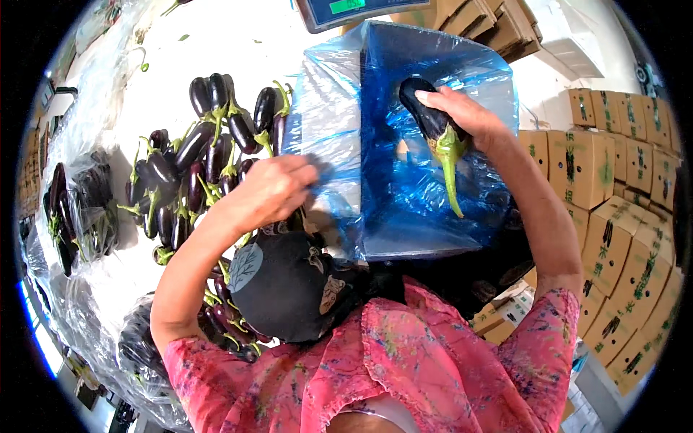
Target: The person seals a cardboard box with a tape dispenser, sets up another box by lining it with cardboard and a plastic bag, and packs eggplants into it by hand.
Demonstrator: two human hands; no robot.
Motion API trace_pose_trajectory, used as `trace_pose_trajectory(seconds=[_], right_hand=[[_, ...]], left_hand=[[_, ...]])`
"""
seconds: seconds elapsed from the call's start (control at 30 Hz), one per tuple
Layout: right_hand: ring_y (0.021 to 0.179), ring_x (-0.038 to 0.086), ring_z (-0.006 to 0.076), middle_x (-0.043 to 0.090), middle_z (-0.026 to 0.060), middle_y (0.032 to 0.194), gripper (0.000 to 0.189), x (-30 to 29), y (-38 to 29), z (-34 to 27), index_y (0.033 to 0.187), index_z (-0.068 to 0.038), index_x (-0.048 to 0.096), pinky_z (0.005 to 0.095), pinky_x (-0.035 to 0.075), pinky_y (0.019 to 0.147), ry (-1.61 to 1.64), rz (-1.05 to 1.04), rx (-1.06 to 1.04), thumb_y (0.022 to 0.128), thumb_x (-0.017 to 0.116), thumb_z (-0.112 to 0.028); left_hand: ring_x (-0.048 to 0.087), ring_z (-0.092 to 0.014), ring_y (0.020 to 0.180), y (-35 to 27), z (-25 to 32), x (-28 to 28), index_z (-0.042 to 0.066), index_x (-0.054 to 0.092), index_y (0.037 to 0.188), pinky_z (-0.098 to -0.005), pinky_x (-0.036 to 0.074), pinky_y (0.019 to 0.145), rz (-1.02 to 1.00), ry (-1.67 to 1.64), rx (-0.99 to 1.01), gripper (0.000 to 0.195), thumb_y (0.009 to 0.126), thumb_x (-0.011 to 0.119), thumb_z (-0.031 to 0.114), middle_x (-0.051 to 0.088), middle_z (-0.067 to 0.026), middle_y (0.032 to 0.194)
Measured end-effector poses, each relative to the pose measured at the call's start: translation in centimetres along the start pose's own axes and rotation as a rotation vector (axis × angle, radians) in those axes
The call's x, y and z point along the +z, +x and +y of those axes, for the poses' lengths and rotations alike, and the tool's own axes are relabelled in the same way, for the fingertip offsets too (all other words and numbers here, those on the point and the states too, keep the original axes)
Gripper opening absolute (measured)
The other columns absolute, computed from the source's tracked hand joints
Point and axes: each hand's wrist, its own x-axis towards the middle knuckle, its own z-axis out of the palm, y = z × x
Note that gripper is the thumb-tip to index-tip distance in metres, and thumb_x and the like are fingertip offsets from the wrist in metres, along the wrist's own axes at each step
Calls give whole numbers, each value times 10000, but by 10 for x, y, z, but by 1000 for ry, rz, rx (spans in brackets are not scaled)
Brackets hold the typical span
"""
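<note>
My right hand (pixel 460 111) grips a dark purple eggplant (pixel 422 111) by its body, with the green stem hanging down. This eggplant is over the opening of a box lined with blue plastic film (pixel 379 135). Curled and slightly blurred, the fingers of my left hand (pixel 284 187) are beside the film folded over the box's left side. Whether they pinch anything is hidden. Left of that hand lies a loose pile of eggplants (pixel 189 157) on a white surface (pixel 157 65).
A digital scale (pixel 352 11) stands beyond the box, near flattened cardboard (pixel 487 24). Printed cartons (pixel 612 238) are stacked at right. Bagged eggplants (pixel 95 200) and clear plastic sheeting (pixel 70 303) lie at left. A black patterned cloth item (pixel 281 292) is close to my body.
</note>
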Motion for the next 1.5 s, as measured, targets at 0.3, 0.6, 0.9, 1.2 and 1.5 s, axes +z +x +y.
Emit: trace_pose_trajectory(seconds=[0.3,0.6,0.9,1.2,1.5], right_hand=[[786,672,221,651,176,998,694,-7,16,28,1175,64,518,334,546,676,57,-90,175,839,694,-518],[1027,607,247,592,164,1125,740,31,-45,-35,1341,35,389,369,494,919,638,-248,-5,859,718,-418],[991,666,227,683,147,1118,393,24,-18,20,1210,6,606,381,528,905,173,-347,127,970,556,-301],[1099,651,354,667,221,1138,335,90,82,107,1143,5,574,422,547,905,-1017,82,235,867,621,-178],[1057,657,357,674,199,1148,291,89,97,126,1076,-45,705,405,536,909,-1302,-797,-550,846,648,-213]], left_hand=[[610,-362,885,-71,-28,-11,41,650,931,-442,500,745,1,139,-341,158,774,657,26,597,-148,862],[572,-303,1143,67,34,-37,23,235,1513,-417,486,948,224,-662,-349,1014,777,805,425,548,-235,1293],[668,-212,848,116,23,-9,28,430,1356,-307,545,706,299,-1321,-354,697,800,712,341,625,-125,1074],[676,-253,889,84,2,16,29,394,1393,-309,551,715,316,-1525,-336,803,775,713,431,613,-163,1165],[679,-263,910,74,-13,29,23,363,1424,-319,577,725,368,-1655,-249,819,791,692,425,593,-216,1206]])
